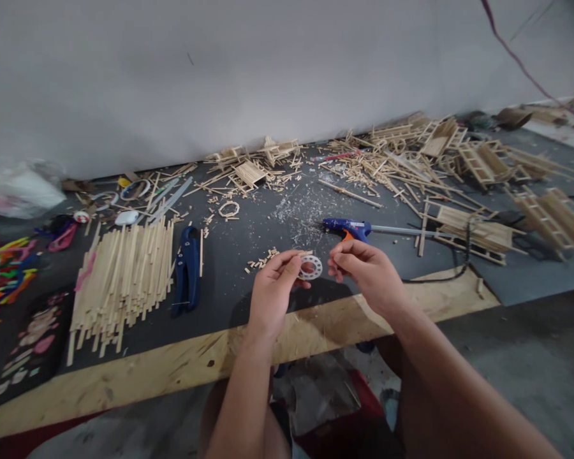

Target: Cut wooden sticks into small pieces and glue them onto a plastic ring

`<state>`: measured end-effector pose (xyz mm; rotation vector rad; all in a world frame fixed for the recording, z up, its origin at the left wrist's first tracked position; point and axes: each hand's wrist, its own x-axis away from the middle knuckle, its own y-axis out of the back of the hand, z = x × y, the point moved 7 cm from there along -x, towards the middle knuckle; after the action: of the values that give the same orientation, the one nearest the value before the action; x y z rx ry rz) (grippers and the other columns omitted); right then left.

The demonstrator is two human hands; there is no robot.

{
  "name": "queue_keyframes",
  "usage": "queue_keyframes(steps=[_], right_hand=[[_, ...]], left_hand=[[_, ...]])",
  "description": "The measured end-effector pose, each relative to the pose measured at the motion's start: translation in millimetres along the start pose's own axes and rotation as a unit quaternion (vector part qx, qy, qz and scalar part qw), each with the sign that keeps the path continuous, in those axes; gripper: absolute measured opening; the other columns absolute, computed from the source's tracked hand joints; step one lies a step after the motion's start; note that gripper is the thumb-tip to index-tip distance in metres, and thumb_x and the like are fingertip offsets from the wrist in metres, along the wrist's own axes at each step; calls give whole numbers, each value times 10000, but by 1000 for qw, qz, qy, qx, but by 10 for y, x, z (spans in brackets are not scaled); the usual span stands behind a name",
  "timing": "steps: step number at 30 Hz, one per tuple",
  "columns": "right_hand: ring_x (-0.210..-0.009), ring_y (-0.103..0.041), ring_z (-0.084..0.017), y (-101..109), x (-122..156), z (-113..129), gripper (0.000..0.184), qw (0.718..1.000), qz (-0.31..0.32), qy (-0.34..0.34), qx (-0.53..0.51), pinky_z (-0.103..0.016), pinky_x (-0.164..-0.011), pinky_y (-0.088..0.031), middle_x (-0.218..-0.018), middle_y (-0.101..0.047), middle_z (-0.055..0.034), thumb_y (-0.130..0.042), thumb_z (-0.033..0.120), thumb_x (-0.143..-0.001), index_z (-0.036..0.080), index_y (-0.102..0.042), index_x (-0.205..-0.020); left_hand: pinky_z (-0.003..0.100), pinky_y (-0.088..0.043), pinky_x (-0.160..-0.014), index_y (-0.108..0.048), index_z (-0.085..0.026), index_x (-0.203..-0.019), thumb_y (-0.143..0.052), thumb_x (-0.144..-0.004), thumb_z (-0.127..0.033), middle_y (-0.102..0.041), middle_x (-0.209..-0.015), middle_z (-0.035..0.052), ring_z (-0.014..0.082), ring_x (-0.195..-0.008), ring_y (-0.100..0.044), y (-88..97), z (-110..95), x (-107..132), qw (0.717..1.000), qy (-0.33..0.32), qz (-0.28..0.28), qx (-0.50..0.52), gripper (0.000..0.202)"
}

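Between thumb and fingers, my left hand [281, 275] grips a flat pale ring with holes around its band [317, 268]. Just right of the ring, my right hand [358, 264] is closed in a pinch, and whatever its fingertips hold is too small to make out. A blue glue gun [347, 227] with an orange trigger lies beyond my right hand, a long glue stick [397, 231] coming out of its back. Short cut wood pieces [261, 261] are scattered beside my left hand.
Left on the dark table stand a bundle of thin wooden sticks [124, 280], a blue cutter [186, 271] and a phone with a patterned case [33, 341]. A small wooden ring [229, 209] lies farther back. Stick-built wooden models [478, 229] and loose sticks crowd the right.
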<state>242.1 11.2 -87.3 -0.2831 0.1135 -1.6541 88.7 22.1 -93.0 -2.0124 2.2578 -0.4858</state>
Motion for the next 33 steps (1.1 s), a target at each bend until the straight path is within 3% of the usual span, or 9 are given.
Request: queue_keyframes(steps=[7, 15, 24, 33], right_hand=[[-575, -543, -114, -56, -2, 7, 58, 999, 31, -2, 19, -249, -557, -428, -634, -589, 4, -579, 233, -733, 177, -587, -717], [-578, -541, -121, -32, -22, -89, 113, 1000, 0, -23, -10, -252, -541, -430, -636, -567, 11, -512, 208, -753, 183, -601, -687], [-615, -462, -97, -155, 13, -81, 154, 997, 49, -11, 65, -230, -557, -372, -715, -562, 19, -559, 330, -781, 187, -614, -792], [-600, -452, -94, -147, 31, -69, 151, 997, 15, -1, 82, -228, -571, -345, -634, -534, 35, -558, 317, -775, 181, -587, -716]], left_hand=[[238, -502, -551, -661, -182, -902, -626, -753, -328, -675, -800, 42, 161, -743, -617, -5, -4, 4, 1000, -1, 3, 2, 211], [233, -515, -539, -661, -181, -899, -627, -761, -317, -677, -783, 35, 150, -712, -613, -28, 9, 10, 1000, 4, 13, 13, 197], [223, -527, -511, -672, -190, -866, -632, -756, -303, -670, -765, 15, 135, -672, -608, -64, 15, 28, 1000, 10, 22, -8, 163], [245, -544, -526, -672, -181, -877, -624, -756, -302, -664, -742, 26, 148, -674, -613, -85, 13, 29, 998, 4, 30, -47, 177]])
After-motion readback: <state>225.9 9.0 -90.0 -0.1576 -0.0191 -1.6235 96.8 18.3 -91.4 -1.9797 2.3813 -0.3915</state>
